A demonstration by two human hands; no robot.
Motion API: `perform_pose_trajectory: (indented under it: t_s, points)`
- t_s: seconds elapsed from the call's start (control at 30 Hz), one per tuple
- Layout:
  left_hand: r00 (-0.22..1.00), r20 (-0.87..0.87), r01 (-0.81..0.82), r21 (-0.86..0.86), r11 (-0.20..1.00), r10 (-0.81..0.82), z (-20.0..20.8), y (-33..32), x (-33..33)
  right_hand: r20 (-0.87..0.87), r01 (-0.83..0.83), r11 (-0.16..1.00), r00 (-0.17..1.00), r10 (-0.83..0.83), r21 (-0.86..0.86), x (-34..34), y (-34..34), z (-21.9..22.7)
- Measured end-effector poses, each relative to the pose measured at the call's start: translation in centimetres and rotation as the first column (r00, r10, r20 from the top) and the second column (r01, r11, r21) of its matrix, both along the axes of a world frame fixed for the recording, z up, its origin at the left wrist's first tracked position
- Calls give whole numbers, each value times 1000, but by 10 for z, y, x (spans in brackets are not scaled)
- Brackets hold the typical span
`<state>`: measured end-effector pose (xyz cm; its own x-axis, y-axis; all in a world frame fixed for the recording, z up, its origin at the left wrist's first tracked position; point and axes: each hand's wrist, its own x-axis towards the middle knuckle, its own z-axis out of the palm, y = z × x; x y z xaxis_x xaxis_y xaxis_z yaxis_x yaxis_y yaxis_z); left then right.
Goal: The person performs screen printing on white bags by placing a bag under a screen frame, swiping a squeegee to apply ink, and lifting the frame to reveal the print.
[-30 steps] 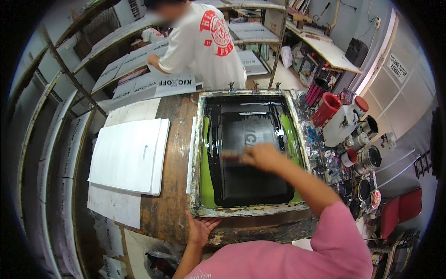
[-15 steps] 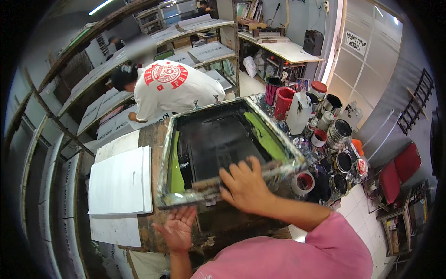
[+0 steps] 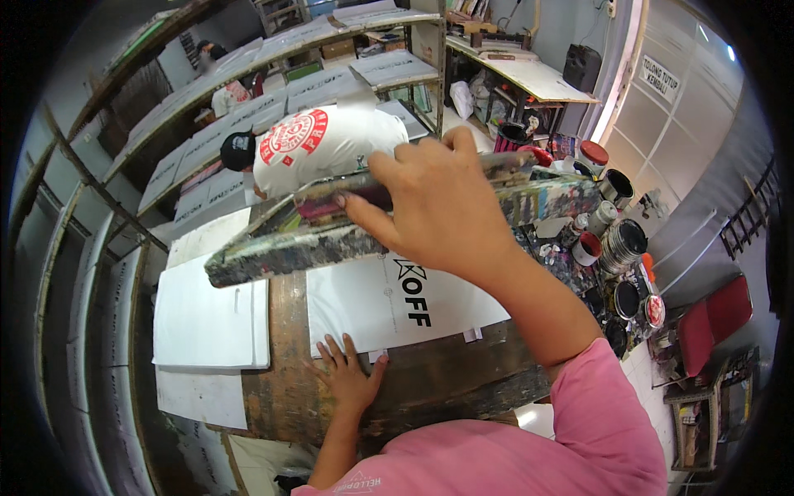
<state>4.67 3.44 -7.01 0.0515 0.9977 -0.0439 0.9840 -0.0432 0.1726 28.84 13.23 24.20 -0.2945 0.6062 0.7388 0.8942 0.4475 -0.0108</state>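
My right hand [image 3: 447, 211] is closed over a long squeegee [image 3: 318, 205] and the near side of a paint-smeared screen printing frame [image 3: 289, 255], holding that side up at a slant. Its thumb presses on the squeegee's maroon part; the other fingertips are hidden behind. Beneath the raised frame lies a flat white sheet [image 3: 356, 306] with bold black print, small pale tabs at its near edge. My left hand [image 3: 349, 382] rests open on the wooden table [image 3: 285, 397], fingers spread, its fingertips at the sheet's near left corner.
Left of the sheet is a stack of white sheets [image 3: 211, 318]. Ink cans and tubs [image 3: 624, 240] crowd the right side. Across the table a person in a white shirt [image 3: 339, 140] bends beside racks [image 3: 306, 91] of printed sheets. A red chair [image 3: 715, 322] stands far right.
The frame's near side has swung up with my right hand, uncovering the printed sheet. My left hand has turned from palm up to lying flat at the sheet's corner. The other person has bent lower.
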Motion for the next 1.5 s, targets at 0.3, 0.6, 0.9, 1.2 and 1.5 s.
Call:
perform_pose_trajectory:
  t_s: [0.3, 0.6, 0.9, 1.2, 1.5]
  points:
    - [807, 542, -3, 402, 915, -235, 64, 58, 23, -9, 8, 1000, 1000, -8, 29, 6, 32, 24]
    - [382, 924, -504, 206, 839, 3, 69, 54, -28, -13, -27, 998, 1000, 28, 62, 0, 38, 21]
    - [488, 868, -563, 231, 794, 94, 57, 61, -231, -27, 27, 1000, 999, -27, 4, -4, 15, 20]
    - [773, 140, -601, 473, 644, 618, 52, 138, -381, -44, 41, 997, 998, -44, -64, -9, 4, 17]
    - [-497, 857, 201, 268, 942, -138, 130, -5, -50, 125, -34, 936, 989, 82, -350, -3, -46, -53]
